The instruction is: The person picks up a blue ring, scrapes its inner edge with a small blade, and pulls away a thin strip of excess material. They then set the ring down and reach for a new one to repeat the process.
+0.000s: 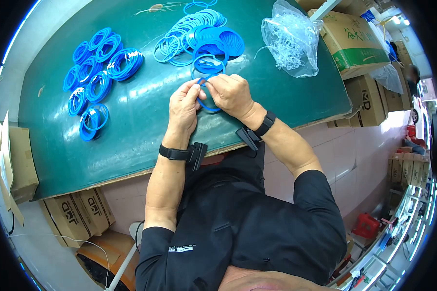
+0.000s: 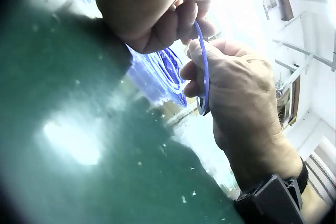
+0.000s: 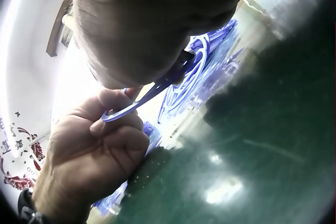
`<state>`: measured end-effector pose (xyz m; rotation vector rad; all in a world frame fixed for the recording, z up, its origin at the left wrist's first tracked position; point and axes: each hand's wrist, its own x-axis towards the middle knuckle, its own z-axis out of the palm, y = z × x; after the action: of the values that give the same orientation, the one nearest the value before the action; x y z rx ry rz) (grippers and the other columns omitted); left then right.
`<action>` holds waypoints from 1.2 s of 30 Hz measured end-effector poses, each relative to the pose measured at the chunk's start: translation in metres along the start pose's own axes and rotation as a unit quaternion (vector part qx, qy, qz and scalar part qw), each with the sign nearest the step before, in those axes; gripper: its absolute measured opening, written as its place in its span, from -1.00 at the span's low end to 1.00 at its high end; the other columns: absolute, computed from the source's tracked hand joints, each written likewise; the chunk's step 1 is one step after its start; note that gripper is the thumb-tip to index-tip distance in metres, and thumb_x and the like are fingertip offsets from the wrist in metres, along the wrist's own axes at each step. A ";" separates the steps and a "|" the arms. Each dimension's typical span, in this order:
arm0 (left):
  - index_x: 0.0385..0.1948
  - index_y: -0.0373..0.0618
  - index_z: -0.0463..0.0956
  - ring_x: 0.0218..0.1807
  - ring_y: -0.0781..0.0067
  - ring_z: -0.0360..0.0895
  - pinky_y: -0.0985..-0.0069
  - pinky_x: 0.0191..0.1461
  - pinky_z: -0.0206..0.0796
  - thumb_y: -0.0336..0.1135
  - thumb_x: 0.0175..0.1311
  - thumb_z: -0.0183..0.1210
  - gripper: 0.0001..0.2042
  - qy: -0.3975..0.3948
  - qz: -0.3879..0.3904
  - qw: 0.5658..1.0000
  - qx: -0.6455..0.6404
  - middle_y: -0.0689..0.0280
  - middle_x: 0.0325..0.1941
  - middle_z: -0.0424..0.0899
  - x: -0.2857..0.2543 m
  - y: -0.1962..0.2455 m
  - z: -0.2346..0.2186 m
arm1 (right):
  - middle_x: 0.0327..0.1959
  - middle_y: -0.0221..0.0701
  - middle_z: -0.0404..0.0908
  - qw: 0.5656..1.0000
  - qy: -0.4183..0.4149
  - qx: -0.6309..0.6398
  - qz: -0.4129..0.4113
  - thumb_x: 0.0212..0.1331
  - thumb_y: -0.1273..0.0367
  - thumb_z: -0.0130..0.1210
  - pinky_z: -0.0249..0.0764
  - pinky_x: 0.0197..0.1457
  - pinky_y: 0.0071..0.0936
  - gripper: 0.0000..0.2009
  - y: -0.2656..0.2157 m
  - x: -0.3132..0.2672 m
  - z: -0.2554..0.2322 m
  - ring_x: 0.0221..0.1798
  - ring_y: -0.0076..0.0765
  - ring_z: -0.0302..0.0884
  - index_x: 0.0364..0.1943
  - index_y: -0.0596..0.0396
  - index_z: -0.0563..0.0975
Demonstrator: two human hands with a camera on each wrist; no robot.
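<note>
A thin blue ring is held between both hands, close over the near part of the green table. My left hand pinches one side of it between thumb and fingers. The right hand grips the other side with curled fingers, right beside the left fingertips. In the left wrist view the ring stands nearly edge-on by the right hand. The right wrist view shows the left thumb and fingers on the ring. Just beyond the hands lie more loose blue rings.
Several bundles of blue rings lie at the left of the table. A large fanned pile of rings spreads at the far middle. To the right sits a clear plastic bag of pale strips, with cardboard boxes beyond the table edge.
</note>
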<state>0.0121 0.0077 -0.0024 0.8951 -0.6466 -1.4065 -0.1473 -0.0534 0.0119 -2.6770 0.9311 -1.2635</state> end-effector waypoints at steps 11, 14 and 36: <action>0.04 -0.28 0.60 -0.55 0.75 0.27 0.74 -0.46 0.10 -0.35 0.50 0.11 -0.76 0.002 -0.004 1.000 -0.013 0.41 -0.43 0.59 -0.001 0.003 0.002 | -0.57 -0.43 0.56 0.999 0.034 -0.018 0.000 0.10 0.42 0.27 0.35 -0.45 -0.31 -0.91 -0.001 0.003 -0.001 -0.53 -0.23 0.53 -0.45 0.00 0.57; 0.04 -0.27 0.60 -0.55 0.76 0.26 0.74 -0.47 0.09 -0.35 0.50 0.11 -0.77 0.010 -0.007 1.000 -0.013 0.42 -0.43 0.59 -0.001 0.001 -0.001 | -0.54 -0.41 0.60 1.000 0.022 0.000 -0.011 0.11 0.45 0.28 0.34 -0.45 -0.30 -0.95 0.000 0.001 0.003 -0.54 -0.19 0.52 -0.39 0.02 0.61; 0.01 -0.27 0.60 -0.56 0.76 0.25 0.74 -0.48 0.05 -0.35 0.50 0.11 -0.78 0.009 -0.002 1.000 -0.016 0.41 -0.44 0.60 -0.001 0.001 0.001 | -0.52 -0.41 0.60 0.999 0.033 -0.003 -0.006 0.09 0.45 0.29 0.34 -0.44 -0.29 -0.94 0.000 0.004 -0.002 -0.53 -0.21 0.52 -0.37 0.02 0.62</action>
<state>0.0117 0.0085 -0.0007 0.8827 -0.6079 -1.4067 -0.1466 -0.0550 0.0163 -2.6651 0.9293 -1.3629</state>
